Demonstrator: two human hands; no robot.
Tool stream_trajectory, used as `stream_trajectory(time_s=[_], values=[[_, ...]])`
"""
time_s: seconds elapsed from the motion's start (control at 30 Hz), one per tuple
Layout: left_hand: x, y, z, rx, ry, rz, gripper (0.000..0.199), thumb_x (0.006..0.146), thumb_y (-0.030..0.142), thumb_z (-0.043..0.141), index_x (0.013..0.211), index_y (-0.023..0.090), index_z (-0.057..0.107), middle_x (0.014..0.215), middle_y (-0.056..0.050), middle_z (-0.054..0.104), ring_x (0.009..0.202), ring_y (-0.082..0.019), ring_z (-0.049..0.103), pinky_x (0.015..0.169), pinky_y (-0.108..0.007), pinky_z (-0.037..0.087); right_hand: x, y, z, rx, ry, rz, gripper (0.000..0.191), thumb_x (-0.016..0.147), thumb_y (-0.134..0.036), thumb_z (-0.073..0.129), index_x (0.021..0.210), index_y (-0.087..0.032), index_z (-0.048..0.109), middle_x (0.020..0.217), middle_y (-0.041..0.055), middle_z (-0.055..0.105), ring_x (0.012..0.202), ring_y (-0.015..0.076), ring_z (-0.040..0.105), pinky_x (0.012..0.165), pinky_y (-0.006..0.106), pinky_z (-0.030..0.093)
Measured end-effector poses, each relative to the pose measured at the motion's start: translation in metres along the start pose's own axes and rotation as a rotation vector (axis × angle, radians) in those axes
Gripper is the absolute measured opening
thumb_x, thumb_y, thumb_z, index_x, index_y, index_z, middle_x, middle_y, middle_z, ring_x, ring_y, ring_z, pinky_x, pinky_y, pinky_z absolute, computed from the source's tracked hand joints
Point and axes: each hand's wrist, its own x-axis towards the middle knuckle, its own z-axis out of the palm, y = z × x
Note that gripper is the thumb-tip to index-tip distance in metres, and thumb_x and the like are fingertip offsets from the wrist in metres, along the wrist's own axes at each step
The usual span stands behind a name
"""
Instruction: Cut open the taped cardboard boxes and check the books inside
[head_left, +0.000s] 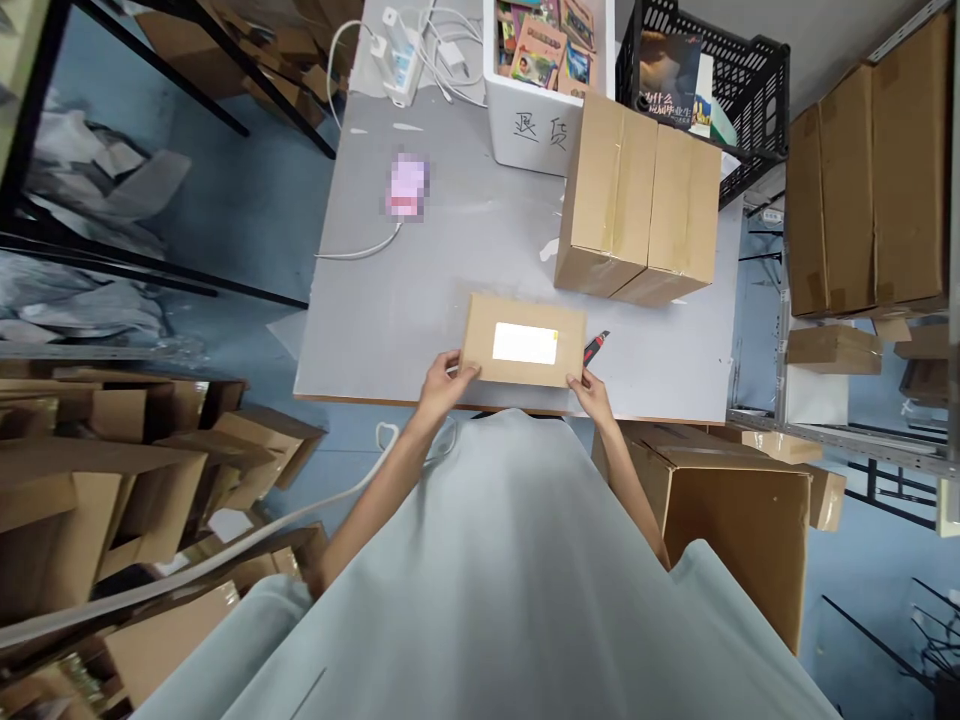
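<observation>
A small cardboard box (pixel 480 320) with a white label (pixel 525 343) on its upper face is at the front edge of the grey table (pixel 450 250). My left hand (pixel 445 385) grips its near left corner, thumb on top. At the near right corner, my right hand (pixel 592 393) pinches the box in the same way. A red and black box cutter (pixel 595 347) lies just right of the box, close above my right fingers. Whether the box rests fully on the table or is slightly lifted, I cannot tell.
Two taped cartons (pixel 637 200) stand at the table's right. Behind them are a white bin (pixel 529 130) of booklets and a black crate (pixel 750 90) with books. A power strip (pixel 405 65) and a blurred pink device (pixel 407 187) with a cable are at left. Open boxes (pixel 735 540) flank me.
</observation>
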Motion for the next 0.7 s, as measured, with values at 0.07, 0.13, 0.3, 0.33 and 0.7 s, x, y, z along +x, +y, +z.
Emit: stream_trajectory(time_s=[0.07,0.13,0.3,0.33,0.7], values=[[-0.007,0.003,0.009,-0.012,0.004,0.016,0.055,0.082,0.027,0.088,0.134,0.018,0.072,0.143,-0.015,0.079,0.132,-0.030,0.076,0.117,-0.045,0.062,0.000,-0.010,-0.016,0.019,0.062,0.014,0.084,0.081,-0.077,0.088,0.141,-0.017,0.083,0.144,0.0126,0.084,0.142,0.0393,0.076,0.127,0.057,0.058],[-0.009,0.008,0.011,-0.050,0.038,0.057,0.061,0.086,0.034,0.089,0.142,0.019,0.072,0.150,-0.016,0.076,0.136,-0.031,0.076,0.117,-0.044,0.063,0.005,-0.021,-0.025,0.047,0.104,-0.002,0.087,0.082,-0.077,0.090,0.143,-0.016,0.082,0.148,0.0135,0.082,0.147,0.0384,0.074,0.129,0.053,0.058],[0.012,0.020,-0.001,-0.185,0.030,0.245,0.057,0.090,0.041,0.087,0.142,0.022,0.078,0.157,-0.015,0.075,0.133,-0.033,0.079,0.115,-0.047,0.065,0.038,-0.040,-0.017,-0.017,0.131,-0.112,0.071,0.090,-0.071,0.085,0.135,-0.016,0.086,0.148,0.0158,0.082,0.144,0.0373,0.077,0.129,0.050,0.058],[0.019,0.021,-0.002,-0.183,0.025,0.258,0.054,0.088,0.039,0.087,0.139,0.020,0.080,0.154,-0.015,0.076,0.130,-0.034,0.080,0.114,-0.047,0.065,0.046,-0.041,-0.013,-0.065,0.148,-0.108,0.066,0.093,-0.068,0.083,0.132,-0.015,0.087,0.145,0.0172,0.083,0.140,0.0379,0.079,0.126,0.051,0.059],[0.073,0.022,0.012,-0.180,0.052,0.238,0.042,0.094,0.044,0.084,0.126,0.017,0.082,0.143,-0.015,0.081,0.133,-0.030,0.076,0.119,-0.042,0.059,0.105,-0.030,-0.006,-0.276,0.170,-0.125,0.057,0.109,-0.058,0.058,0.139,-0.016,0.082,0.143,0.0176,0.084,0.132,0.0324,0.080,0.115,0.047,0.064]])
